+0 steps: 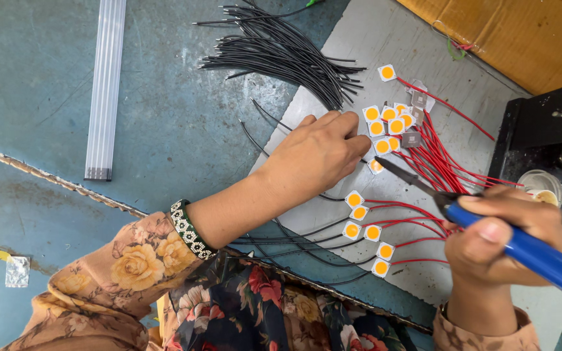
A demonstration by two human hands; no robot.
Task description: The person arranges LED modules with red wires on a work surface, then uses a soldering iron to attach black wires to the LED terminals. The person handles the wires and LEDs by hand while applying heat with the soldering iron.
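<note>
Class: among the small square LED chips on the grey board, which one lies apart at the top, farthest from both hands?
The lone LED chip at the top, with one red wire attached; the others cluster near the left hand or lie in the lower rows.

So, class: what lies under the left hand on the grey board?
Under the left hand on the grey board, thin black wires emerge, with small white square LED chips at its fingertips. Whatever the fingers pinch is covered by the hand.

A single head-worn camera looks steeply down, close over the grey work board (385,39) lying on the blue-green table (164,97). The board's near edge runs to the bottom of the frame, its far right corner meets a cardboard box (508,32), and the person's forearms enter from below.
</note>
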